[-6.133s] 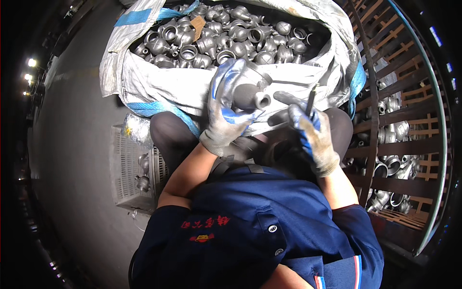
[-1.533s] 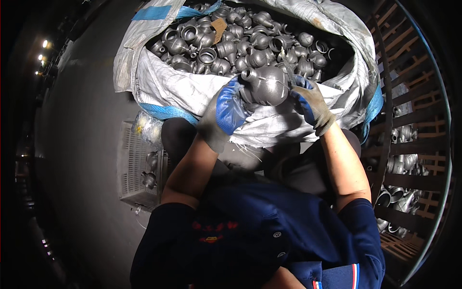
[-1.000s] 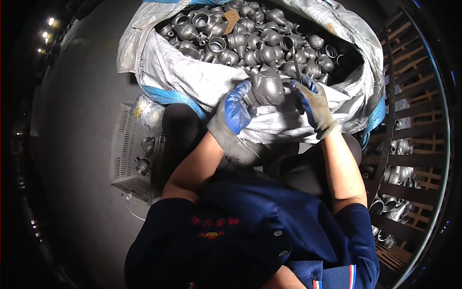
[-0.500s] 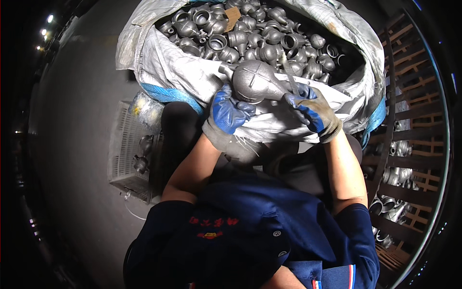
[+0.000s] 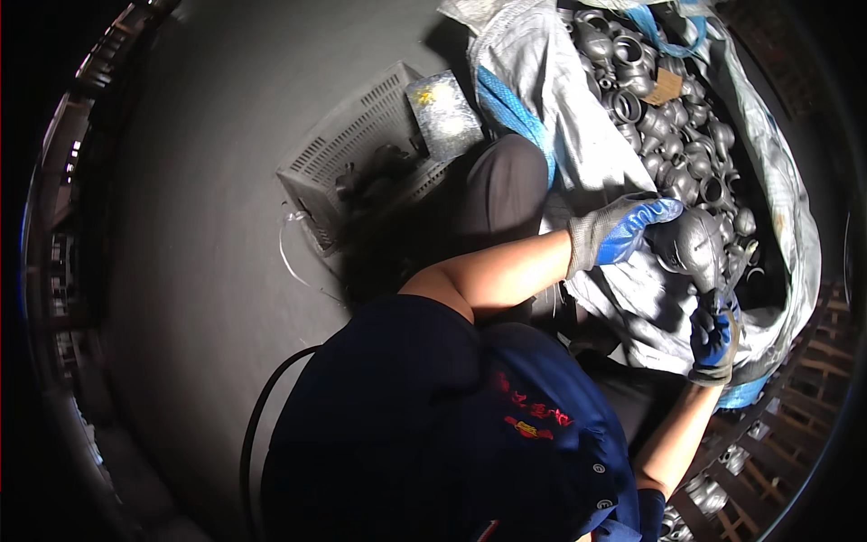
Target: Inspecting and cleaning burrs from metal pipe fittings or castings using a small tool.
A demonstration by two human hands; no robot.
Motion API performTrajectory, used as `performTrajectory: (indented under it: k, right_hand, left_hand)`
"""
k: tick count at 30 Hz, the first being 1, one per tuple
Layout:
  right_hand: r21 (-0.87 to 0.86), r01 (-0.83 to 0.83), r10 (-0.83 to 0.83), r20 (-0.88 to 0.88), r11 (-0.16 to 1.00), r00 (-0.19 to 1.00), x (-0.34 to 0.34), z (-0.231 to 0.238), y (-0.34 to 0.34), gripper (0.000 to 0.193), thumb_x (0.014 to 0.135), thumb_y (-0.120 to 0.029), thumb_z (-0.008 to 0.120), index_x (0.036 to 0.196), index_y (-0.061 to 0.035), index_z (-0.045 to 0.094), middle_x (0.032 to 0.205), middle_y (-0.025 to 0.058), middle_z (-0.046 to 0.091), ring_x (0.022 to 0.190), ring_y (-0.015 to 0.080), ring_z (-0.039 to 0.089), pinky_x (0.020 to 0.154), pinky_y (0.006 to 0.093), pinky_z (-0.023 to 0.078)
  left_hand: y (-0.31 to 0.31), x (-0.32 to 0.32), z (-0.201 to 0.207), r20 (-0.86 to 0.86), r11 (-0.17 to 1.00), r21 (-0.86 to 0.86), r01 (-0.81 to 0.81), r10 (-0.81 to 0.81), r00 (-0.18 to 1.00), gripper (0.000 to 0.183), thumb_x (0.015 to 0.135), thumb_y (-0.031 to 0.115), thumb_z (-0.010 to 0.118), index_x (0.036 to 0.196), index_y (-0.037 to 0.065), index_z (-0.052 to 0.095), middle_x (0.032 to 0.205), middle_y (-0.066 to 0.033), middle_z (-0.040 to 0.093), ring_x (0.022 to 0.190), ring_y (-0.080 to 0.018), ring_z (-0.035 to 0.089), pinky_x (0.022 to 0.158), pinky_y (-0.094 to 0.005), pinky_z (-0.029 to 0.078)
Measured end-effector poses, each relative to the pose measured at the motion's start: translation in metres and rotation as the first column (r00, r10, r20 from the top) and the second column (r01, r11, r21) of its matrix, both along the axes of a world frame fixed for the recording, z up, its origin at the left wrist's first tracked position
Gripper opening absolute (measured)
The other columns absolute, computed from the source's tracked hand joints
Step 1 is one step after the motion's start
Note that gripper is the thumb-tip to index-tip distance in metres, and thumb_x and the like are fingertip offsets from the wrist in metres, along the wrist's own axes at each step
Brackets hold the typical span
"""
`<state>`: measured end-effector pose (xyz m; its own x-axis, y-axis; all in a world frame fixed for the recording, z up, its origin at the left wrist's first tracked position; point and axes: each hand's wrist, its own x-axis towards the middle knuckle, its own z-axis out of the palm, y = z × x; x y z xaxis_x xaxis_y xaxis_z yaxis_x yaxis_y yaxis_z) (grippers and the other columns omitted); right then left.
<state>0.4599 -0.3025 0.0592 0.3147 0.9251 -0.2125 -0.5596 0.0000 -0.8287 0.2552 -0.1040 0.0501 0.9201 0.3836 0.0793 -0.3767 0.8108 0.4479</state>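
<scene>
My left hand (image 5: 632,230), in a blue-coated grey glove, is closed on the side of a rounded grey metal casting (image 5: 691,242) with a narrowing neck. My right hand (image 5: 716,341), gloved alike, is closed at the neck end of the casting, around a narrow flat file-like tool (image 5: 742,260). The tool's tip points away from me, beside the casting; its exact kind is hard to make out. Both hands are over the near edge of a large white woven sack (image 5: 601,126), which is filled with many similar castings (image 5: 673,135).
A grey slatted plastic crate (image 5: 348,126) stands on the floor to the left, with a few dark castings inside. A silvery block with a yellow patch (image 5: 445,113) rests at its edge. Brown cardboard (image 5: 664,87) lies among the sack's castings. A slatted rack (image 5: 813,361) stands on the right.
The view has turned left, so sack and hands now appear farther right and the crate shows more fully. The casting stays between my hands, its neck now pointing toward me.
</scene>
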Motion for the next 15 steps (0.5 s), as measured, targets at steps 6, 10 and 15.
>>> performTrajectory:
  k: [6,10,15]
  right_hand:
    - [0.066,-0.105,0.105,0.002,0.992,0.994,-0.02,0.016,0.016,0.017,0.087,-0.007,0.049,0.102,0.0004,0.048,0.07,0.0042,0.046,0.046,0.0064,0.038,0.036,0.0177,0.031]
    - [0.02,0.104,-0.105,0.064,0.994,0.992,-0.031,0.011,0.009,0.038,0.084,-0.006,0.052,0.12,0.0026,0.044,0.08,0.0093,0.054,0.049,0.0088,0.043,0.04,0.0191,0.035]
    - [-0.254,0.098,0.182,0.867,0.962,0.464,-0.017,0.011,0.005,0.033,0.08,-0.004,0.058,0.113,-0.0016,0.052,0.084,0.0087,0.062,0.071,0.0153,0.061,0.054,0.0236,0.047]
  left_hand:
    - [0.004,-0.012,0.006,-0.239,0.99,0.069,-0.123,0.136,0.962,0.032,0.085,0.03,0.063,0.107,0.006,0.06,0.095,-0.0034,0.062,0.089,-0.0141,0.059,0.075,-0.0315,0.049]
    - [0.006,-0.008,-0.006,-0.277,0.99,0.053,-0.132,0.141,0.951,0.021,0.084,0.016,0.064,0.104,0.007,0.063,0.092,-0.0027,0.065,0.079,-0.0115,0.063,0.058,-0.0255,0.055]
    - [0.006,-0.007,-0.015,-0.207,0.999,0.034,0.03,-0.022,0.978,0.033,0.095,0.018,0.045,0.119,-0.004,0.049,0.113,-0.0161,0.057,0.104,-0.0199,0.057,0.09,-0.0335,0.049]
